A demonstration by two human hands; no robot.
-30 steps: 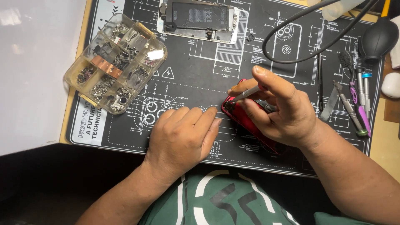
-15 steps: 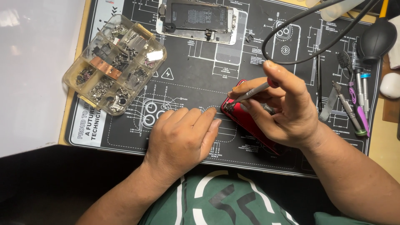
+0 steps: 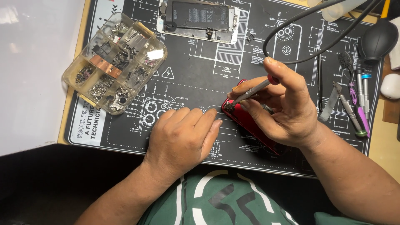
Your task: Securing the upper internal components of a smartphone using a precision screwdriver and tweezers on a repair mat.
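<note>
Two hands meet at the red phone [image 3: 250,125] just right of the frame's centre. It is a slim, glossy red device lying on a slant on the dark work mat [image 3: 200,83], its upper corner toward the middle of the frame and its length running down to the right.

Your right hand [image 3: 283,110] lies over most of the phone, fingers curled together and pinching a thin screwdriver [image 3: 250,91] with a grey shaft and a red end showing at the thumb. The tip points down-left and sits at the phone's upper corner. Your left hand [image 3: 183,135] rests flat on the mat just left of that corner, fingers pressed together and slightly bent, the fingertips touching or almost touching the red edge; you cannot tell which.

Much of the phone is hidden under your right palm, and its lower end disappears beneath your wrist. What the tip is touching is too small to make out.

Farther off, a clear parts box [image 3: 114,62] with small metal pieces sits at upper left, an opened phone [image 3: 200,18] lies at top centre, a black cable [image 3: 300,25] loops at upper right, and hand tools [image 3: 354,100] lie along the right edge.
</note>
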